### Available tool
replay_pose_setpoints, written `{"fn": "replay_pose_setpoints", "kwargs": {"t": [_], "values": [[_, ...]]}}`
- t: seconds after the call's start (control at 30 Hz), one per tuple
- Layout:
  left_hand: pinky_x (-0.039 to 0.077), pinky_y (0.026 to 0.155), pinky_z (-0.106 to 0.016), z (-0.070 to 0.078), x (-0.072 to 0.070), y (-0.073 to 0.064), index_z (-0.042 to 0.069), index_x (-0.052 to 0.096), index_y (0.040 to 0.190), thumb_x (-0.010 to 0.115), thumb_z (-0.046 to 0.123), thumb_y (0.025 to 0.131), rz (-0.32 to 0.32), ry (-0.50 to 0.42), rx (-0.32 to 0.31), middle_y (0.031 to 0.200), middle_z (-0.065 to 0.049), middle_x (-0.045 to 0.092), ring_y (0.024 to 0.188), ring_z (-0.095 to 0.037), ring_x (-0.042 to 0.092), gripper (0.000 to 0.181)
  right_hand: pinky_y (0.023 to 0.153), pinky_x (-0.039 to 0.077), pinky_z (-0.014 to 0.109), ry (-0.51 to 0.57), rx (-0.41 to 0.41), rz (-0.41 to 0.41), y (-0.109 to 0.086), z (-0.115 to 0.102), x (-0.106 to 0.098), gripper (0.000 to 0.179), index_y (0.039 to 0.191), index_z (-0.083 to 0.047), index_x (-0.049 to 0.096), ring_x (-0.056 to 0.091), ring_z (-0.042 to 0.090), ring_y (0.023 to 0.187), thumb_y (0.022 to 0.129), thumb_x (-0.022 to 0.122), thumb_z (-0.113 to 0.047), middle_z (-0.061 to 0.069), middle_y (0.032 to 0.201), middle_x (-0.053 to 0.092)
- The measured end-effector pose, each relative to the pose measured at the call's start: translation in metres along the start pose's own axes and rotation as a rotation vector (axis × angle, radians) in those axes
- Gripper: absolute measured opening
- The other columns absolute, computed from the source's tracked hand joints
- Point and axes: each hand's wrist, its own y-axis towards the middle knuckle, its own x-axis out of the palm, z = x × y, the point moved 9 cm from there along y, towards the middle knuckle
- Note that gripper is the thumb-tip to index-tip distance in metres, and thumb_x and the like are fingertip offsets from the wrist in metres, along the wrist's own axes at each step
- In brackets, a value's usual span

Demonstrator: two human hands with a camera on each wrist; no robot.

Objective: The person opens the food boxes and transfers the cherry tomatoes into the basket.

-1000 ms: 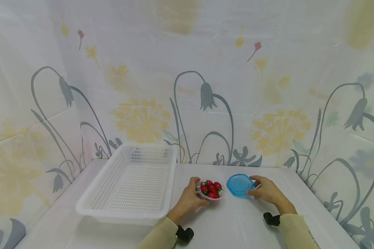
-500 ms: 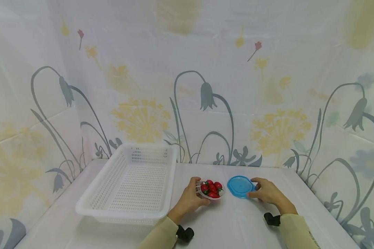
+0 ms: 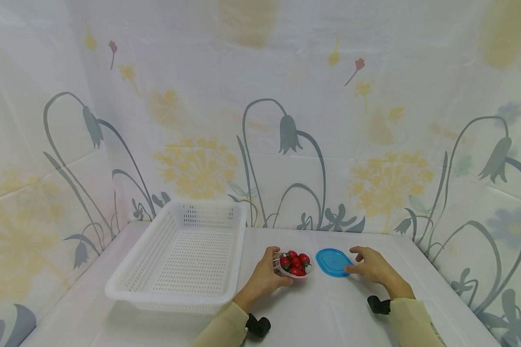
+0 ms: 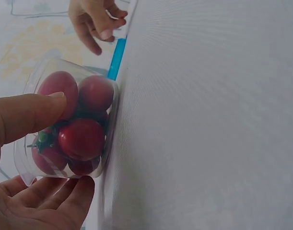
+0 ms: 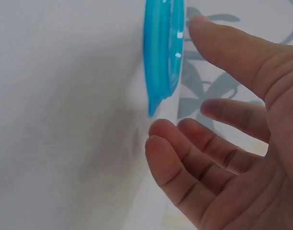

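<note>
My left hand (image 3: 262, 275) grips a small clear plastic container (image 4: 48, 62), thumb on one side and fingers on the other. Several red cherry tomatoes (image 4: 82, 139) with green stems fill it, and it stands on the white table. To its right, a round blue plastic lid (image 3: 333, 262) lies flat on the tabletop. Just right of that lid is my right hand (image 3: 377, 267), its fingers loosely bent. In the right wrist view a gap shows between its fingers and the lid's pointed tab (image 5: 153, 106), and nothing is in the hand.
A large white perforated plastic basket (image 3: 178, 300) stands left of the left hand. The table (image 3: 321, 313) wears a white cover. Behind it hangs a floral-printed cloth (image 3: 286, 58), which also closes off both sides.
My right hand has lowered the blue lid to the table and let go of it, its fingers coming away from the rim. The left hand and the container have stayed put.
</note>
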Motion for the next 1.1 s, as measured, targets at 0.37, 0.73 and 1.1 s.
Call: {"fn": "replay_pose_setpoints", "kwargs": {"t": [0.37, 0.73, 1.1], "values": [[0.044, 0.097, -0.047, 0.0, 0.0, 0.0, 0.004, 0.034, 0.139, 0.082, 0.011, 0.072, 0.005, -0.013, 0.009, 0.138, -0.017, 0.046, 0.123, -0.035, 0.049, 0.084, 0.068, 0.052, 0.036, 0.002, -0.133, 0.093, -0.002, -0.043, -0.008, 0.059, 0.126, 0.003, 0.056, 0.058, 0.026, 0.087, 0.082, 0.074, -0.033, 0.021, 0.112, 0.058], [0.037, 0.102, -0.054, 0.027, -0.003, -0.006, 0.011, 0.038, 0.139, 0.081, 0.015, 0.074, 0.015, 0.112, 0.078, 0.141, -0.014, 0.042, 0.13, -0.034, 0.04, 0.078, 0.069, 0.051, 0.031, 0.075, -0.249, 0.117, -0.008, -0.08, -0.007, 0.059, 0.13, 0.0, 0.053, 0.06, 0.02, 0.087, 0.083, 0.075, -0.029, 0.017, 0.114, 0.06], [0.04, 0.1, -0.051, 0.061, -0.013, -0.016, 0.006, 0.046, 0.132, 0.073, 0.014, 0.083, 0.113, 0.142, 0.152, 0.134, -0.012, 0.05, 0.124, -0.031, 0.047, 0.056, 0.086, 0.051, 0.042, 0.183, -0.269, -0.01, -0.012, -0.093, 0.02, 0.077, 0.138, -0.012, 0.046, 0.059, 0.026, 0.103, 0.074, 0.082, -0.033, 0.009, 0.129, 0.054]]}}
